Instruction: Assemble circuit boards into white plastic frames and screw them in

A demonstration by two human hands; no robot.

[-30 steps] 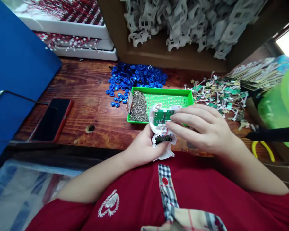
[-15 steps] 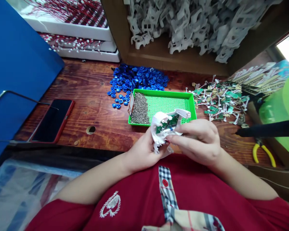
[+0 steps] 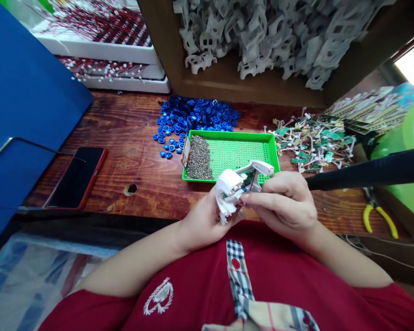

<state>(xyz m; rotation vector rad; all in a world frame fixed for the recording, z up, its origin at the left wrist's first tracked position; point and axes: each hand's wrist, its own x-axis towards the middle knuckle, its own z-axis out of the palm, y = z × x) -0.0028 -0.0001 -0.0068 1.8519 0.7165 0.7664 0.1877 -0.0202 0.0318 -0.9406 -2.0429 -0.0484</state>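
Observation:
My left hand is closed around a white plastic housing, held tilted just above the table's front edge. Inside the housing a green circuit board shows in part. My right hand is closed, its fingertips pressed together at the housing's right side. A bit of red wire peeks out by those fingertips; what they pinch is hidden. Just behind the housing lies a green perforated tray, with small metal screws heaped at its left end.
Blue plastic parts are piled behind the tray. Small circuit boards with white leads lie to the right. A black rod-shaped tool juts in above yellow-handled pliers. A phone lies left; a carton of white housings stands behind.
The housing has turned in my hands, so less of the circuit board shows. My right fingers have shifted slightly along its edge. In the view, the black tool now reaches further left, behind my right hand.

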